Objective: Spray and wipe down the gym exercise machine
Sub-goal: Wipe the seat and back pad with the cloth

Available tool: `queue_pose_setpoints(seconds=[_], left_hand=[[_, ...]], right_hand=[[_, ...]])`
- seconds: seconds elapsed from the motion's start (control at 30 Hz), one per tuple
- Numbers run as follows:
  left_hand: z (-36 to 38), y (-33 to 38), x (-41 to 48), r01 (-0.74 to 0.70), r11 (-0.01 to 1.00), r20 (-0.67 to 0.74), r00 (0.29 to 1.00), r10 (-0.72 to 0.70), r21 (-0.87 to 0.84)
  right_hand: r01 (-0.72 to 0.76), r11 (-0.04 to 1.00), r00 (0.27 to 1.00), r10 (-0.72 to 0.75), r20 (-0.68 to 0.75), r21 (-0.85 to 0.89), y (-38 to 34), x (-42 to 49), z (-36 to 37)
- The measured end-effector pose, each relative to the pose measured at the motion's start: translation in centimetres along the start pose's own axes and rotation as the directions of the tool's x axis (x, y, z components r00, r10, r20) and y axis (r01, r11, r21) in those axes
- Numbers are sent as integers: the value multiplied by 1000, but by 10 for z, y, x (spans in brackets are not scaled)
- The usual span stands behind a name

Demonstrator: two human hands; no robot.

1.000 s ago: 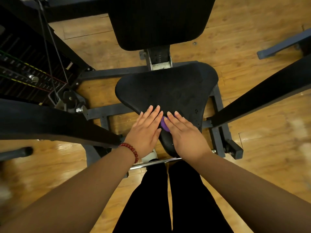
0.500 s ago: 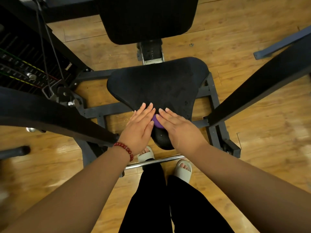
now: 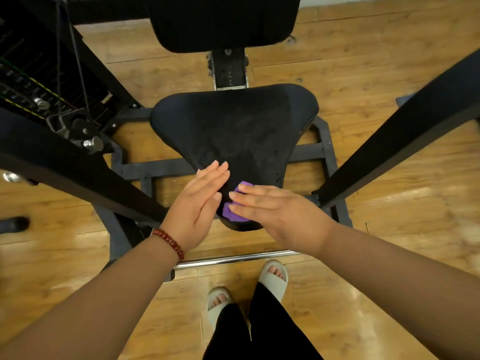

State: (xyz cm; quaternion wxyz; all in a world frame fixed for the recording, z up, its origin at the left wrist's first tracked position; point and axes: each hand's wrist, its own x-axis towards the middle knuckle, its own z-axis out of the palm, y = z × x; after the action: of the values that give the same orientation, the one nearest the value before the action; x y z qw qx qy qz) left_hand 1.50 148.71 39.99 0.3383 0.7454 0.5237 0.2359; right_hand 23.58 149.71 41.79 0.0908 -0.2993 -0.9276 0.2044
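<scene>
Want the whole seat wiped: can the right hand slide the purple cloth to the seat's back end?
Probably yes: the right hand presses the purple cloth on the seat; its far end looks unobstructed.

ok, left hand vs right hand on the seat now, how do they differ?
The right hand lies flat on the purple cloth, pressing it to the narrow front of the seat; the left hand sits beside the cloth, touching bare seat. The left wrist wears a red bead bracelet; the right wrist is bare. Shared: both hands have straight fingers, gripping nothing.
</scene>
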Motion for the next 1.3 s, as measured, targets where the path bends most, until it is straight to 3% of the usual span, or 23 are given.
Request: queue_pose_setpoints(seconds=[0.17, 0.33, 0.43, 0.53, 0.7, 0.8, 0.97, 1.1, 1.2, 1.3], left_hand=[[6, -10, -2, -72, 996, -27, 997, 73, 60], [8, -23, 9, -161, 975, -94, 980, 176, 151], [22, -34, 14, -202, 967, -153, 962, 226, 159], [35, -42, 17, -249, 958, -277, 919, 281, 144], [45, -46, 23, -339, 934, -417, 837, 354, 112], [52, -52, 23, -383, 914, -489, 776, 398, 135], [56, -58, 27, -390, 913, -515, 763, 391, 115], [56, -59, 26, -384, 917, -523, 762, 381, 109], [55, -59, 25, -377, 919, -507, 773, 380, 114], [51, -60, 25, -339, 932, -461, 812, 358, 126]], right_hand=[[71, 996, 996, -68, 50, -48, 12, 4, -1], [-80, 995, 988, 72, -140, -53, 30, 12, 2], [7, 999, 986, -13, -169, -33, 23, 5, 11], [148, 988, 984, -152, -93, -53, 38, 1, 7], [19, 996, 981, -36, -192, -90, 72, 22, -4], [62, 995, 967, -80, -243, -81, 62, 18, 8], [220, 969, 947, -240, -215, -112, 58, 9, 10], [72, 981, 960, -117, -253, -181, 73, 21, -1], [-30, 993, 956, -4, -295, -111, 62, 19, 2], [65, 995, 955, -85, -283, -80, 33, 7, 12]])
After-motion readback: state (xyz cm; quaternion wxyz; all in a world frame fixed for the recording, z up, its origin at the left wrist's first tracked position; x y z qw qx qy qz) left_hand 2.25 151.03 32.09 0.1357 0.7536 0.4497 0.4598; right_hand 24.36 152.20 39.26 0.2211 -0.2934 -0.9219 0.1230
